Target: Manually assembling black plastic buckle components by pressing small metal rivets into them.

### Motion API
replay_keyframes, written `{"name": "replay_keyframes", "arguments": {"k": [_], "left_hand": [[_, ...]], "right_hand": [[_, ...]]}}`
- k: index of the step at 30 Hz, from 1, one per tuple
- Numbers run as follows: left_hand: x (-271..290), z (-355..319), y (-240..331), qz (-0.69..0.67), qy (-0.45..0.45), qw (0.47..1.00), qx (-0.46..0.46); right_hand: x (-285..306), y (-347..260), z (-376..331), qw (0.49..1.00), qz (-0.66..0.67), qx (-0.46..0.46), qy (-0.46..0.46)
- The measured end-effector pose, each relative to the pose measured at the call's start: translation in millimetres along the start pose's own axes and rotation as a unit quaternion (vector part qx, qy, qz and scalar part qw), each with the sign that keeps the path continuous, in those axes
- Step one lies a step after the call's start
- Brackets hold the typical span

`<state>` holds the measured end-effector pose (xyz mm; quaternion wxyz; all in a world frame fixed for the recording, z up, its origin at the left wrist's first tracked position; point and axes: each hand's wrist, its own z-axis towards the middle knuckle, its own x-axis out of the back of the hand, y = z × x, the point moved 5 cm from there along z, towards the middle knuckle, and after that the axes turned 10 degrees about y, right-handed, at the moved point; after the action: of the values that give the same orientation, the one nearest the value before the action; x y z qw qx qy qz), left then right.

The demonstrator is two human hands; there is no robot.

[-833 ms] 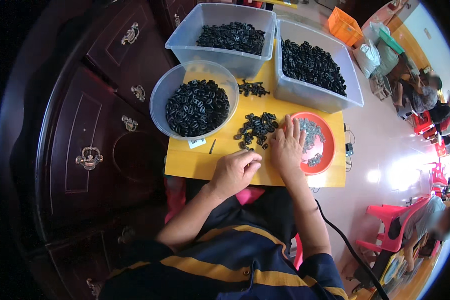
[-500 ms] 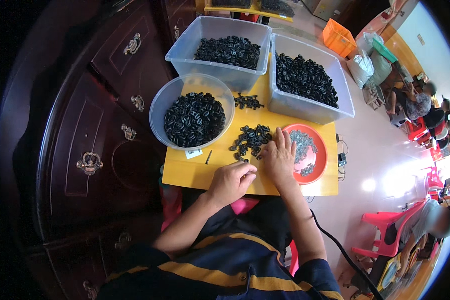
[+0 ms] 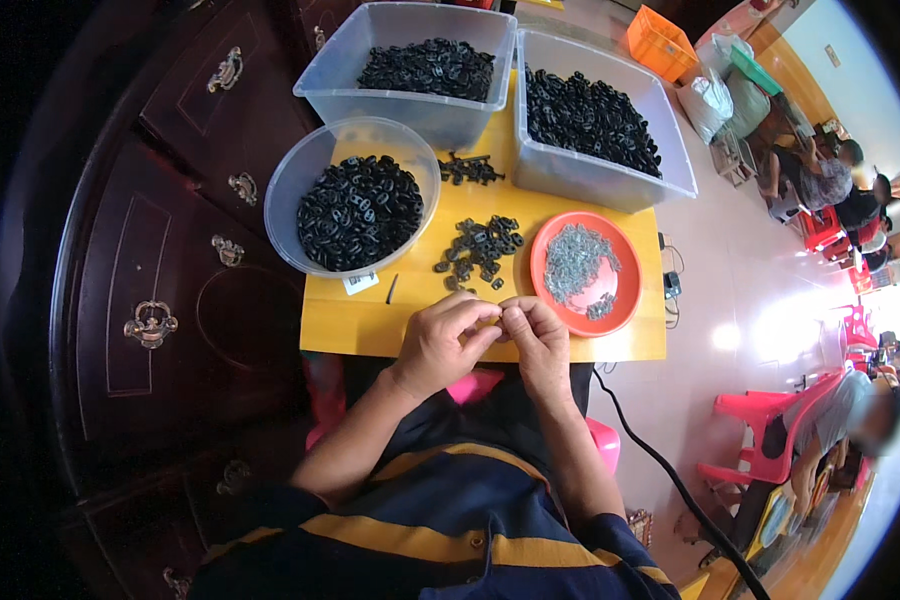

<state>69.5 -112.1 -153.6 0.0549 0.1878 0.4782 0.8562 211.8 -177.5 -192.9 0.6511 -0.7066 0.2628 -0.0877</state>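
While both hands are meeting at the near edge of the yellow worktop (image 3: 370, 330), the left hand (image 3: 443, 343) and right hand (image 3: 537, 335) are pinching fingertips together on something too small to make out. Ahead, one loose pile of black parts (image 3: 480, 247) is lying between one round bowl (image 3: 310, 170) and one orange plate (image 3: 625, 300) of grey bits; two clear bins (image 3: 610, 185) are sitting behind.

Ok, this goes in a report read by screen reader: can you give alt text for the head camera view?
A person's left hand and right hand meet fingertip to fingertip at the near edge of a small yellow table, pinching something too small to make out. Beyond them lie a loose pile of black parts, an orange plate of grey metal pieces, a round clear bowl and two clear bins of black parts.
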Motion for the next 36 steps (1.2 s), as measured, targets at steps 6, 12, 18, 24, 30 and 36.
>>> {"name": "replay_keyframes", "arguments": {"k": [6, 12, 18, 24, 30, 36], "left_hand": [[-5.3, -7.7, -2.0, -0.015, -0.005, 1.000, 0.011], [-10.3, -7.5, 1.5, 0.008, -0.044, 0.999, 0.012], [-10.5, -8.9, -2.2, 0.055, -0.059, 0.996, -0.027], [-7.0, -5.7, 0.0, 0.020, -0.038, 0.999, -0.002], [-4.9, -4.7, -0.8, 0.014, -0.021, 1.000, 0.000], [-3.5, -3.5, -1.6, -0.003, -0.013, 1.000, 0.008]], "right_hand": [[2.0, 2.7, -10.9, 0.994, -0.101, 0.028, 0.006], [5.9, 4.3, -17.6, 0.998, -0.050, 0.017, 0.033], [7.7, 4.3, -20.8, 0.999, -0.009, -0.040, 0.022], [56.9, -30.4, 7.7, 0.936, -0.301, 0.143, 0.113], [86.3, -52.2, 36.7, 0.792, -0.564, 0.198, 0.123], [91.6, -45.3, 50.2, 0.755, -0.612, 0.204, 0.115]]}}
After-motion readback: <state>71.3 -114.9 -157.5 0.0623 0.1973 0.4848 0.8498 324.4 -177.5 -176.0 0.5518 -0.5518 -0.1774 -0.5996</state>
